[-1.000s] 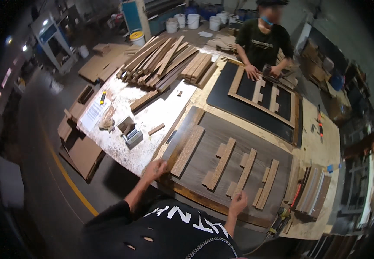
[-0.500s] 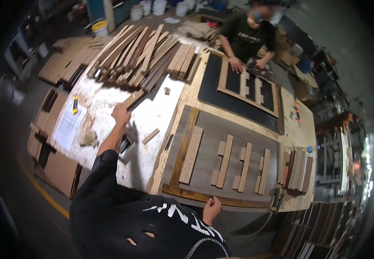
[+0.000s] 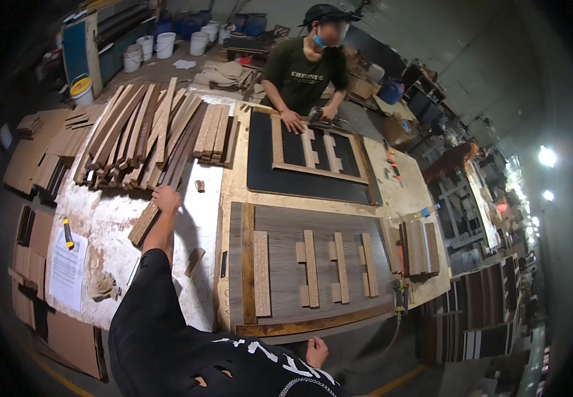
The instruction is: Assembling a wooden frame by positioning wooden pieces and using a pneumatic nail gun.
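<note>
1. Workshop bench [image 3: 208, 177]: pale, scuffed surface under the left arm, brightly lit.
2. Wood strip [image 3: 143, 226]: short, straight, brown, with a lighter upper face; lies slantwise on the bench, near the pile of long wood pieces [image 3: 127, 135].
3. Left hand [image 3: 166, 198]: fingers bent downward at the strip's far end; whether clamped on it, cannot tell.
4. Right hand [image 3: 317, 352]: fingers loosely curled, tips too small to judge; near the front edge of the grey board [image 3: 284, 264].
</note>
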Action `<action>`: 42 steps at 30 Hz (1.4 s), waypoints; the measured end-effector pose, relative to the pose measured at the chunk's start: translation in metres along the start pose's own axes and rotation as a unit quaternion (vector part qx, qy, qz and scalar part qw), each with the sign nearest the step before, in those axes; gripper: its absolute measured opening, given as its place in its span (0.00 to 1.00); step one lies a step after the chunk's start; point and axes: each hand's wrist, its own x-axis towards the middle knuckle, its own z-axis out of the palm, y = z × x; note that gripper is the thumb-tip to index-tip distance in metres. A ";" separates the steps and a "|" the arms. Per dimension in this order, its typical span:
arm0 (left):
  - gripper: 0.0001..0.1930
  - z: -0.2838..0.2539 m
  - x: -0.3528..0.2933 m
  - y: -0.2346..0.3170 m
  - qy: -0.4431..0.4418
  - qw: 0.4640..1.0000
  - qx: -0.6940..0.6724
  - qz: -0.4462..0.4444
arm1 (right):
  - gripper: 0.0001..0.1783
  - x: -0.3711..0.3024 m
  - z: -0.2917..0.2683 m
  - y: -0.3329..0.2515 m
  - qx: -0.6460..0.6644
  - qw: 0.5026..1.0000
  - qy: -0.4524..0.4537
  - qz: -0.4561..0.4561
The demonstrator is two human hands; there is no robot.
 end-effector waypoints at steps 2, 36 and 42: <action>0.34 -0.013 -0.002 -0.002 0.011 0.998 -0.067 -0.016 | 0.16 -0.005 0.004 0.005 -0.002 1.000 -0.003 0.024; 0.34 -0.228 -0.389 -0.069 -0.416 0.874 -0.159 0.195 | 0.25 -0.042 0.120 -0.308 0.194 0.779 -0.595 -0.036; 0.29 -0.205 -0.362 -0.077 -0.423 0.783 -0.424 0.168 | 0.20 -0.002 0.078 -0.302 0.146 0.769 -0.623 -0.011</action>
